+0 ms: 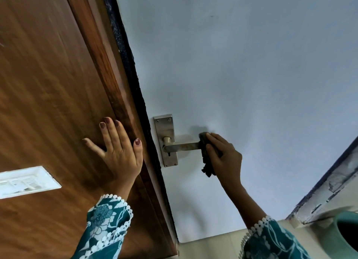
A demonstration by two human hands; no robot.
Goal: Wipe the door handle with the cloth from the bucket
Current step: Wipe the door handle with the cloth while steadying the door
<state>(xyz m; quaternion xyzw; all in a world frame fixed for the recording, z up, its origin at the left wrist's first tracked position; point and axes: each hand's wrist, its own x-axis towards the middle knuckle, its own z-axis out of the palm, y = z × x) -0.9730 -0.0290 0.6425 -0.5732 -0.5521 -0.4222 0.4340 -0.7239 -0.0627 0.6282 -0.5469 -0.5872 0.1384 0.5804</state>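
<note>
A silver lever door handle (182,147) juts rightward from its metal backplate (165,127) on the pale door (232,74). My right hand (224,156) is closed on a dark cloth (205,158), wrapped round the lever's free end; a corner of the cloth hangs below. My left hand (118,148) lies flat with its fingers spread on the brown wooden frame (58,84) left of the door. The teal bucket (346,233) shows at the lower right edge, partly cut off.
A white switch plate (25,181) is set in the wooden panel at the left. A dark strip (131,69) runs between frame and door. A worn painted sill (333,185) slants at the right, above the bucket.
</note>
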